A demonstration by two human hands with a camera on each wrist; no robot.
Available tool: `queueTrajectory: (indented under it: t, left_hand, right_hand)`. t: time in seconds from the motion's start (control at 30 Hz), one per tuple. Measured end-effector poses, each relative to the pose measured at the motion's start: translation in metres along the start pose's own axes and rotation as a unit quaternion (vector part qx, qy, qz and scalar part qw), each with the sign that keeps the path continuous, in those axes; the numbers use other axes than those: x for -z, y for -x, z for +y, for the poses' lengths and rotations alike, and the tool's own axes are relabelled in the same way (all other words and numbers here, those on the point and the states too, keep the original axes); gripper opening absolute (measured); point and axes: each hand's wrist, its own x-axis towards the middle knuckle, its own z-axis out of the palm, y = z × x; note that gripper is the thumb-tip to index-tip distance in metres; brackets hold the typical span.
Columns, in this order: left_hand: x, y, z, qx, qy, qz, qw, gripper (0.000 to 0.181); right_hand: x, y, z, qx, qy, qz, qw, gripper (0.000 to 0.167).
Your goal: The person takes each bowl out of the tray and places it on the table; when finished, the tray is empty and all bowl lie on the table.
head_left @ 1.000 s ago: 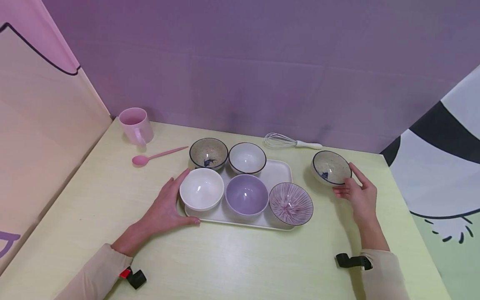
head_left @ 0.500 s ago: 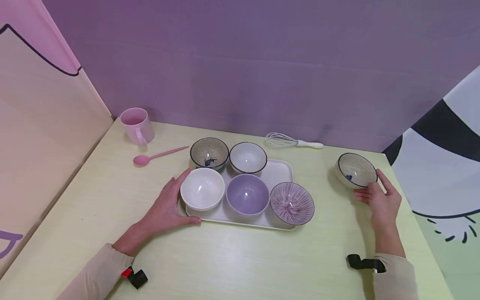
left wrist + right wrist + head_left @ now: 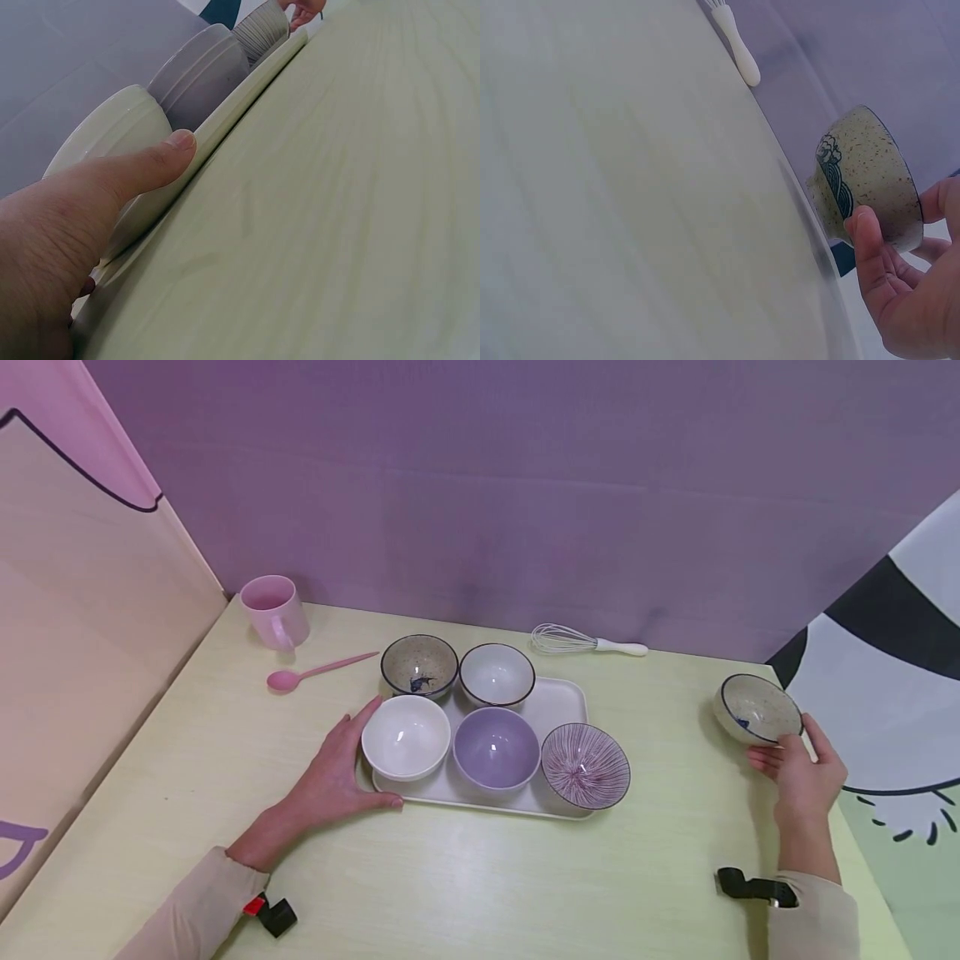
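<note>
My right hand point(image 3: 810, 777) pinches the near-right rim of a speckled beige bowl point(image 3: 759, 706) with a dark blue edge, over the table's far right. In the right wrist view this speckled bowl point(image 3: 874, 176) is tilted and shows a blue wave pattern. My left hand point(image 3: 333, 777) is spread around the front-left corner of a white tray point(image 3: 558, 697), its thumb along the front edge and its fingers beside a white bowl point(image 3: 406, 737). Also at the tray are a purple bowl point(image 3: 496, 748), a striped bowl point(image 3: 586, 766), a dark-rimmed white bowl point(image 3: 497, 674) and another speckled bowl point(image 3: 419, 665).
A pink mug point(image 3: 274, 612) and a pink spoon point(image 3: 318, 672) are at the back left. Near the back edge lies a white whisk point(image 3: 588, 642). A purple cloth point(image 3: 480, 493) rises behind the table point(image 3: 525, 885). The striped bowl overhangs the tray's right end.
My right hand has carried the speckled bowl rightward, away from the tray and toward the table's right edge. My left hand has stayed at the tray corner.
</note>
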Motion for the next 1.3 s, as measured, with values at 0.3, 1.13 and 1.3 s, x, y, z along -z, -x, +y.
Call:
queueTrajectory:
  t: [0.3, 1.13, 1.3]
  left_hand:
    - [0.0, -0.001, 0.002, 0.002, -0.001, 0.0, 1.0, 0.146]
    - [0.0, 0.001, 0.003, 0.001, -0.001, -0.002, 1.0, 0.145]
    - [0.0, 0.001, 0.003, -0.004, 0.0, -0.002, 1.0, 0.146]
  right_hand:
    - [0.013, -0.004, -0.003, -0.012, 0.0, 0.037, 0.9992, 0.069]
    - [0.033, -0.014, -0.007, -0.014, -0.034, 0.045, 0.9983, 0.067]
    - [0.037, -0.016, -0.007, -0.02, -0.011, 0.039, 0.999, 0.065]
